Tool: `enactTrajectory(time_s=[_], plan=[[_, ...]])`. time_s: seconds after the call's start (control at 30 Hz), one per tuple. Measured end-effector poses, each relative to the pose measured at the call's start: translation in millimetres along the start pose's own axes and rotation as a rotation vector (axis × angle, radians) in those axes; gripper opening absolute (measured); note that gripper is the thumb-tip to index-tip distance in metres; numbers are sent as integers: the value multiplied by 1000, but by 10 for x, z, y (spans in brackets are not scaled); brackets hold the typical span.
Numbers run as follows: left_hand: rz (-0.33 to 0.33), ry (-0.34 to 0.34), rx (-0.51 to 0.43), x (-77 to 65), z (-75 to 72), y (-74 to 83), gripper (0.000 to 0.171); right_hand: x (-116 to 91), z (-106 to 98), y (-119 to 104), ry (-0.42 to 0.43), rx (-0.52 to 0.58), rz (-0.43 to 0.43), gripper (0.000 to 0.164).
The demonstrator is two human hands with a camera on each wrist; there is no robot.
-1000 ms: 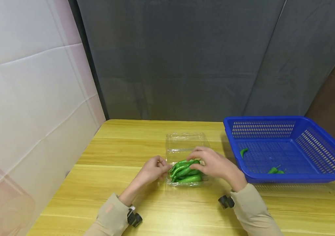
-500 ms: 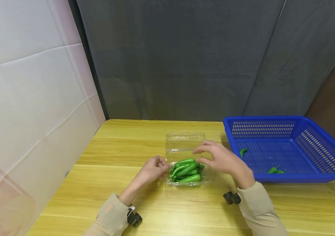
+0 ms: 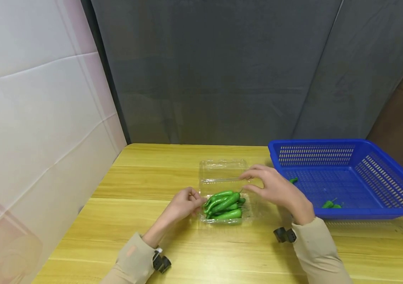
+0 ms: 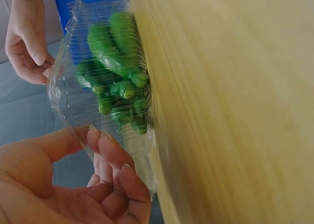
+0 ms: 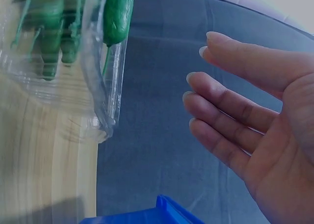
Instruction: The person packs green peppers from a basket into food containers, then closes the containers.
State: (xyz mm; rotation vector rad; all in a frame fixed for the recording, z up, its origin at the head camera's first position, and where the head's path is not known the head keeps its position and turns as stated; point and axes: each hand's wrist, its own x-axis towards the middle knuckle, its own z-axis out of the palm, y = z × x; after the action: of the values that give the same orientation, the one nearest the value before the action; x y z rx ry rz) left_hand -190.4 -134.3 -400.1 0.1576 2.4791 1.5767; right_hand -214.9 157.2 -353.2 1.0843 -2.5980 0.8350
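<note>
Several green chili peppers (image 3: 224, 205) lie piled in a clear plastic clamshell box (image 3: 222, 171), whose lid stands folded back on the far side. At the box's left edge, my left hand (image 3: 185, 203) pinches the rim between thumb and fingertips; the left wrist view shows this hand (image 4: 73, 185) close up. My right hand (image 3: 276, 189) is to the right of the box, fingers apart and holding nothing. In the right wrist view the same hand (image 5: 265, 111) has its fingers spread beside the box, where one pepper (image 5: 117, 18) shows above the rim.
A large blue plastic basket (image 3: 347, 215) stands at the right of the wooden table (image 3: 144, 173). Inside it lie a few green peppers (image 3: 329, 204). A grey curtain (image 3: 205, 79) hangs behind, and a pale cloth wall (image 3: 45, 118) borders the left.
My right hand has let go above the peppers and drawn back up and to the right, toward the basket. The left hand has stayed at the box's edge.
</note>
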Motion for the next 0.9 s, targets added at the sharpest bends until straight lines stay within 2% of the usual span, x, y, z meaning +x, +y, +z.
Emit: enactTrajectory(time_s=[0.9], plan=[[2, 7, 13, 13, -1, -8, 16, -158, -262, 217, 105, -28, 61, 19]])
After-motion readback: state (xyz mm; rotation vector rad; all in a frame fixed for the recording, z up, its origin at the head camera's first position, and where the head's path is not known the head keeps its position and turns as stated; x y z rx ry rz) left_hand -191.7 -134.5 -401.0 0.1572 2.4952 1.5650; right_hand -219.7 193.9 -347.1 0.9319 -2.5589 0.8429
